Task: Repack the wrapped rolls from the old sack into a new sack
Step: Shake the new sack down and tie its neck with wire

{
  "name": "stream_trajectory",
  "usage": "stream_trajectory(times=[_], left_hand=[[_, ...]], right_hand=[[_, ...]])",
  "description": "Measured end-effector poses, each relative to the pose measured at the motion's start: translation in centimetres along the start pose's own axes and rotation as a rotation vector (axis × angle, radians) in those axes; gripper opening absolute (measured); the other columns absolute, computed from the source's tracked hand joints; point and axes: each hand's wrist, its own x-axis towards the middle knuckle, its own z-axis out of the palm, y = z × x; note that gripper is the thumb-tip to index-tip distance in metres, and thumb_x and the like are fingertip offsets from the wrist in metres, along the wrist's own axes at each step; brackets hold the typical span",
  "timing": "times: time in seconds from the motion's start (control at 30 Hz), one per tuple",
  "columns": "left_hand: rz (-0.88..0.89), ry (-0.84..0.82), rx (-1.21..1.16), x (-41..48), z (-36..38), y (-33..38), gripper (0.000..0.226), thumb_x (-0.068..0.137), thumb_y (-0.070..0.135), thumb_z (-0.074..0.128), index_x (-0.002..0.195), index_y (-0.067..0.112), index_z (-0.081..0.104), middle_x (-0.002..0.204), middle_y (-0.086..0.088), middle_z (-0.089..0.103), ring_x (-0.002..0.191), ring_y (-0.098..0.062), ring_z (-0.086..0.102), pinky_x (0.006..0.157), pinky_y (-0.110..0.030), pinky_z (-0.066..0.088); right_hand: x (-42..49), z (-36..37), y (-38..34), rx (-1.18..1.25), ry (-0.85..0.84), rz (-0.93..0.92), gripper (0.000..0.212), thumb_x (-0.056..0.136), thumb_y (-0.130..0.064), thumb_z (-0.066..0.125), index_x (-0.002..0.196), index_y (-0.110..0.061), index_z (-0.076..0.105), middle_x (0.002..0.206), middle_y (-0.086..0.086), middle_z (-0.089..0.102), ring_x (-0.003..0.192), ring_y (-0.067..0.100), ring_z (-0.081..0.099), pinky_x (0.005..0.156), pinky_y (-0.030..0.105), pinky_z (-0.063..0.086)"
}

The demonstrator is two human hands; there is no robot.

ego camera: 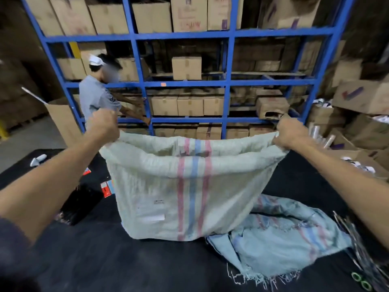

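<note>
A pale woven sack (168, 192) with pink and blue stripes stands upright on the black table (105, 260), its mouth held wide. My left hand (104, 125) grips the rim at the sack's left corner. My right hand (291, 133) grips the rim at the right corner. Both arms reach forward and lift the top edge. A second, frayed blue-green sack (280, 241) lies crumpled and flat on the table to the right of the upright one. The inside of the upright sack is hidden, and I see no rolls in it.
A dark wrapped bundle (81, 204) and small red packets (106, 188) lie on the table at left. Green tape rolls (361, 280) sit at the lower right. A person in grey (94, 98) works at the blue rack (189, 83) of cartons behind. Cartons pile at right.
</note>
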Motion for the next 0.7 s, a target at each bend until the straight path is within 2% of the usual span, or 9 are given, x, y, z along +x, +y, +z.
stream_trajectory(times=[0.07,0.13,0.23,0.33,0.43,0.5,0.57,0.63,0.7], left_hand=[[-0.122,-0.084,0.136,-0.7,0.7,-1.6,0.035,0.083,0.031,0.068,0.11,0.01,0.065,0.099,-0.011,0.063,0.095,-0.032,0.064,0.072,-0.039,0.057],[-0.266,-0.318,-0.032,-0.6,1.2,-2.7,0.042,0.088,0.037,0.062,0.116,0.006,0.064,0.105,-0.014,0.062,0.099,-0.035,0.063,0.077,-0.044,0.056],[-0.429,-0.648,-0.659,-1.6,-0.4,-0.7,0.03,0.093,0.019,0.059,0.109,-0.006,0.061,0.093,-0.023,0.069,0.08,-0.039,0.068,0.075,-0.053,0.06],[-0.451,-0.686,-1.035,-2.5,-3.7,2.3,0.023,0.091,0.021,0.069,0.099,0.003,0.056,0.074,-0.01,0.056,0.055,-0.026,0.053,0.082,-0.047,0.058],[-0.377,-0.665,-1.195,-2.5,-7.0,4.0,0.018,0.092,0.019,0.069,0.092,0.005,0.058,0.077,-0.007,0.06,0.059,-0.024,0.059,0.085,-0.048,0.058],[-0.344,-0.626,-1.145,-2.3,-8.5,4.8,0.016,0.092,0.014,0.07,0.102,0.004,0.063,0.102,-0.009,0.063,0.086,-0.028,0.065,0.081,-0.043,0.058],[-0.29,-0.443,-0.909,-1.7,-8.7,4.9,0.025,0.092,0.013,0.069,0.112,0.001,0.062,0.111,-0.015,0.062,0.099,-0.031,0.062,0.076,-0.035,0.052],[-0.19,-0.046,-0.464,-1.4,-8.7,4.1,0.032,0.088,0.012,0.067,0.116,-0.002,0.062,0.105,-0.021,0.062,0.103,-0.038,0.063,0.072,-0.037,0.047],[-0.151,0.163,-0.071,-1.8,-8.8,2.5,0.034,0.084,0.012,0.067,0.115,0.0,0.063,0.098,-0.02,0.06,0.1,-0.04,0.063,0.072,-0.04,0.049]], right_hand=[[-0.1,0.3,1.3,-0.125,0.006,0.032,0.032,0.084,-0.032,0.066,0.101,-0.006,0.064,0.097,0.011,0.063,0.097,0.036,0.065,0.077,0.038,0.053],[-0.1,0.8,1.9,-0.023,-0.174,0.092,0.036,0.088,-0.038,0.058,0.11,-0.01,0.066,0.115,0.013,0.066,0.102,0.035,0.064,0.08,0.04,0.055],[0.2,-0.7,1.3,0.748,-0.626,0.337,0.042,0.092,-0.017,0.063,0.132,-0.009,0.056,0.122,0.015,0.062,0.101,0.036,0.065,0.081,0.053,0.06],[0.5,-3.2,0.9,1.22,-0.847,0.335,0.081,0.065,-0.02,0.091,0.134,-0.01,0.05,0.132,0.013,0.061,0.11,0.034,0.065,0.093,0.051,0.055],[0.1,-6.1,-0.2,1.306,-0.927,0.21,0.058,0.068,-0.031,0.085,0.117,-0.01,0.062,0.117,0.008,0.067,0.108,0.028,0.064,0.099,0.041,0.052],[0.2,-6.9,-1.0,1.182,-0.85,0.163,0.04,0.073,-0.022,0.082,0.107,-0.008,0.066,0.096,0.007,0.064,0.084,0.022,0.066,0.071,0.032,0.061],[0.9,-7.3,-1.2,0.777,-0.533,0.071,0.028,0.08,-0.014,0.081,0.102,-0.001,0.07,0.083,0.006,0.059,0.063,0.018,0.057,0.051,0.027,0.052],[1.4,-7.9,-0.7,0.251,-0.116,-0.037,0.028,0.081,-0.016,0.076,0.105,0.0,0.072,0.096,0.01,0.068,0.079,0.026,0.065,0.065,0.032,0.054],[1.1,-8.3,-0.1,-0.057,0.139,-0.069,0.024,0.084,-0.018,0.07,0.104,-0.006,0.069,0.108,0.016,0.068,0.099,0.034,0.066,0.081,0.038,0.054]])
